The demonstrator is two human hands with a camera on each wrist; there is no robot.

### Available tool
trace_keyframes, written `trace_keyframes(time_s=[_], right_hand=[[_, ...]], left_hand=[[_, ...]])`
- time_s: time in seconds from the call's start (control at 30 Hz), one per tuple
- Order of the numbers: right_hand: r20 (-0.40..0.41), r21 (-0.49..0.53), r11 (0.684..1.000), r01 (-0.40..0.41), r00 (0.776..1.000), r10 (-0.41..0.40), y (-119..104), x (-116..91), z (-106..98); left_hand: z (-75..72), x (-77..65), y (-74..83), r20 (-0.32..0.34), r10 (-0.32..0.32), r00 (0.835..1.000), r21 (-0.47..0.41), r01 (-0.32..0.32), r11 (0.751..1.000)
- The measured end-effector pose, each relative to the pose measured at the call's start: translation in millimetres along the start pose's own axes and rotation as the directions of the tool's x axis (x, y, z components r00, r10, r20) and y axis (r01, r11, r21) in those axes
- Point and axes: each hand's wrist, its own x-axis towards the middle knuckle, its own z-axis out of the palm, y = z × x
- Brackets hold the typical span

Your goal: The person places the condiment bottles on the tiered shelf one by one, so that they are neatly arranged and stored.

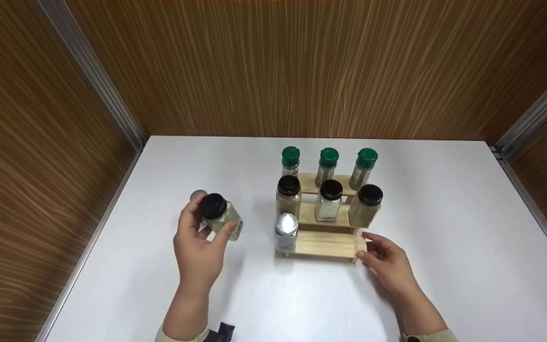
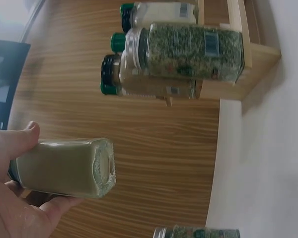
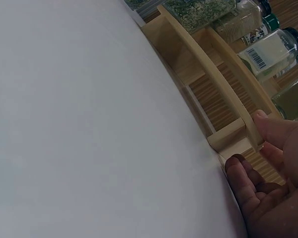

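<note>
My left hand (image 1: 200, 254) holds a black-capped glass spice jar (image 1: 228, 221) off the table, left of the wooden rack (image 1: 328, 243). The jar tilts, and the left wrist view shows pale greenish powder in it and its clear base. At the right end of the rack's lowest step, my right hand (image 1: 390, 266) pinches the wood between thumb and fingers. On that step's left end stands a silver-lidded jar (image 1: 286, 232), full of green flakes in the left wrist view.
Black-capped jars (image 1: 328, 202) fill the middle step and green-capped bottles (image 1: 326, 166) the top one. Another silver-lidded jar (image 1: 198, 194) stands behind my left hand, partly hidden. Wood-grain panels (image 1: 273, 71) enclose the white table (image 1: 444, 213) at the back and sides.
</note>
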Motion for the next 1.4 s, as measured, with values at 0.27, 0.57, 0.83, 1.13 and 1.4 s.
trace_keyframes(time_s=[0.27, 0.57, 0.83, 1.13, 1.4], right_hand=[[0.002, 0.012, 1.000, 0.003, 1.000, -0.003, 2, 1, 1], [0.005, 0.001, 1.000, 0.019, 1.000, -0.019, 2, 0, -1], [0.012, 0.003, 1.000, 0.000, 1.000, 0.000, 1, 0, 0], [0.008, 0.005, 1.000, 0.024, 1.000, -0.024, 2, 0, -1], [0.012, 0.006, 1.000, 0.010, 1.000, -0.010, 1, 1, -1]], left_hand=[[13.2, -6.0, 10.3, 0.052, 0.050, 0.997, 0.019, -0.051, 0.999], [27.3, -7.6, 27.5, 0.087, 0.095, 0.992, -0.042, -0.091, 0.995], [41.8, -10.3, 41.8, 0.110, 0.157, 0.981, -0.060, -0.151, 0.987], [65.0, -19.1, 48.0, 0.164, 0.195, 0.967, -0.120, -0.177, 0.977], [86.0, -31.8, 49.5, 0.254, 0.179, 0.951, -0.140, -0.147, 0.979]])
